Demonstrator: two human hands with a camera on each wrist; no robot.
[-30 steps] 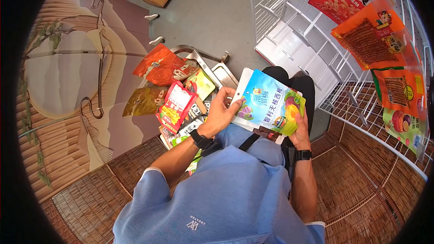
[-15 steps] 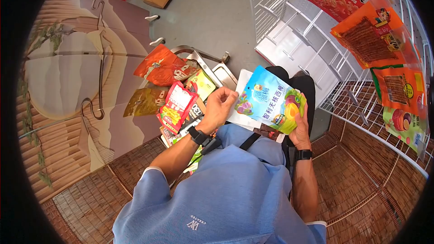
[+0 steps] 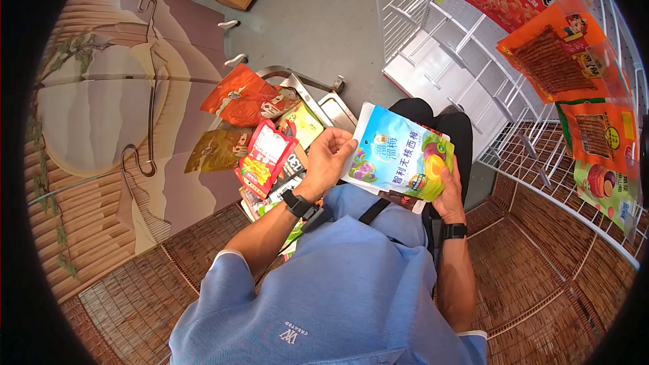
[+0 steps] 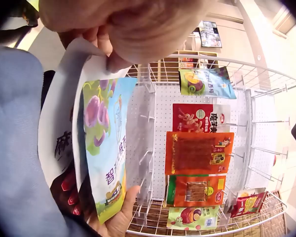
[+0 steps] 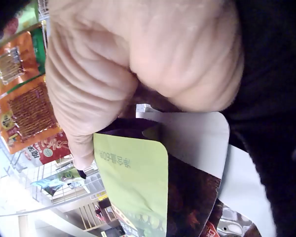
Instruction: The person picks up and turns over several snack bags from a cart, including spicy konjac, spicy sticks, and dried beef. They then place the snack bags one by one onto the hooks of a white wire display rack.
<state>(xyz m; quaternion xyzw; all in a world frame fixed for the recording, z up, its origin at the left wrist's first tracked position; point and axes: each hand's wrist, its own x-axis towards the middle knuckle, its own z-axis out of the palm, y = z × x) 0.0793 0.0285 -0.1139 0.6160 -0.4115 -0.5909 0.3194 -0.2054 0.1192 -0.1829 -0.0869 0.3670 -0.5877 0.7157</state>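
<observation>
A blue prune pouch point(image 3: 399, 155) with plums printed on it lies at the front of a small stack of snack pouches above the lap. My right hand point(image 3: 449, 192) grips the stack at its lower right edge, thumb on the prune pouch's face. At the stack's upper left, my left hand point(image 3: 331, 159) pinches the edge of a white-backed pouch point(image 4: 61, 118) just behind the blue one, fingers curled round it. The right wrist view shows a light-green pouch back point(image 5: 133, 173) and a dark pouch point(image 5: 190, 192) below the right palm.
On the left, a metal cart point(image 3: 301, 94) carries several snack pouches, among them a red fries bag point(image 3: 263, 159). A white wire rack point(image 3: 466, 61) to the right has pouches hanging from it, including an orange one point(image 3: 558, 51). Woven brown panels point(image 3: 534, 257) lie nearby.
The blue pouch stood fanned out from the white-backed one half a second ago; its left end has shifted back over it, towards the left hand. The right hand keeps its grip.
</observation>
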